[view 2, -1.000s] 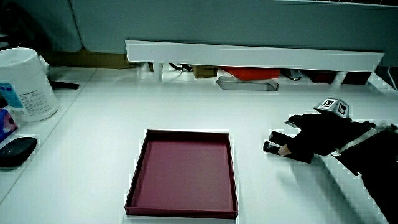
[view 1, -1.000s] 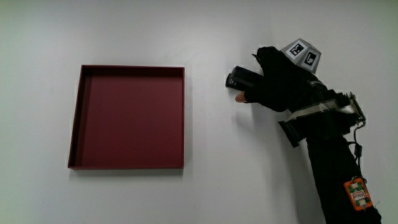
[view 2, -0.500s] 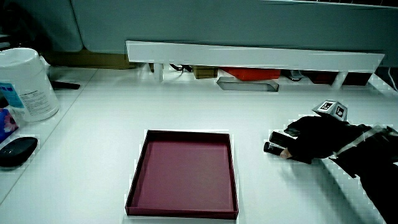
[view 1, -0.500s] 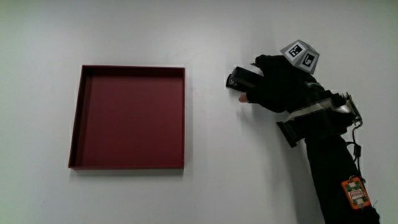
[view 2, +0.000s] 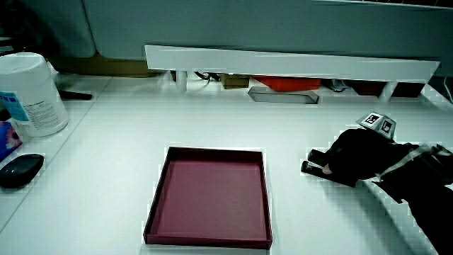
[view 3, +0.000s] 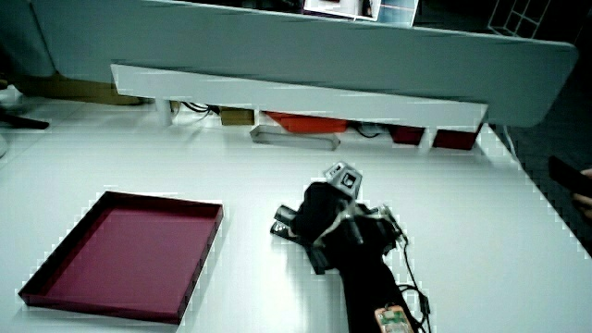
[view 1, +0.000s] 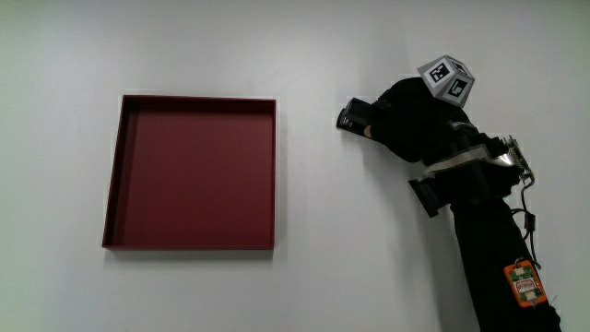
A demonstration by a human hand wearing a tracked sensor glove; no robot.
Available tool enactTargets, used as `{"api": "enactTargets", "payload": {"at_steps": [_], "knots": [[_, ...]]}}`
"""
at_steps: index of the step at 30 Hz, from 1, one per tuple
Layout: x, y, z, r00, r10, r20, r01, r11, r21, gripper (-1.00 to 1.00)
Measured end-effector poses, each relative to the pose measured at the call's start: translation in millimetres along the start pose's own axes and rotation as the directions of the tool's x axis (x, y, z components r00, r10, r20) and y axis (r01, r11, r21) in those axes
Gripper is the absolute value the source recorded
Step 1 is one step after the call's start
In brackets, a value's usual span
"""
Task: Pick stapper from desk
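A black stapler (view 1: 351,117) lies on the white table beside the dark red tray (view 1: 194,175), with only its end showing past the glove. The gloved hand (view 1: 398,124) rests on the stapler with its fingers curled around it, and the thumb is tucked in against the stapler's body. The patterned cube (view 1: 448,78) sits on the back of the hand. In both side views the stapler (view 2: 310,167) (view 3: 283,226) is low on the table under the hand (view 2: 348,163) (view 3: 319,212). The tray (view 2: 209,195) (view 3: 120,252) holds nothing.
A white canister (view 2: 27,95) and a black mouse (view 2: 20,170) stand at the table's edge, apart from the tray. A low white partition (view 2: 283,62) with a flat metal tray (view 2: 283,97) beneath it runs along the table farthest from the person.
The fingers and thumb have closed in around the stapler; the thumb that lay on the table beside it is now tucked against it. The stapler and tray have not moved.
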State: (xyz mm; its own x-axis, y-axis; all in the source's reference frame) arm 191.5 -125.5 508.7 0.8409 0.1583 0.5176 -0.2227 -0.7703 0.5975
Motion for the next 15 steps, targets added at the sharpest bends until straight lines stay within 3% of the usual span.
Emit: {"api": "enactTargets", "payload": {"at_steps": [3,9,10,11,12,14,15], "knots": [[-5.1,-1,2.9,1.0,0.016,0.01,-0.016,0.9998,0.011,1.0],[-41.8,-13,15.0,0.992,0.119,0.031,-0.12,0.9923,0.03,1.0],[-49.8,-16,16.6,0.996,0.085,-0.029,-0.087,0.995,-0.05,1.0],[-61.3,-21,19.8,0.986,0.165,0.032,-0.167,0.9853,0.039,1.0],[-64.3,-19,18.1,0.994,0.103,-0.029,-0.104,0.9931,-0.053,1.0],[-77.2,-18,16.9,0.987,0.158,-0.018,-0.158,0.9864,-0.044,1.0],[-86.0,-21,17.2,0.987,0.158,-0.014,-0.158,0.9864,-0.045,1.0]]}}
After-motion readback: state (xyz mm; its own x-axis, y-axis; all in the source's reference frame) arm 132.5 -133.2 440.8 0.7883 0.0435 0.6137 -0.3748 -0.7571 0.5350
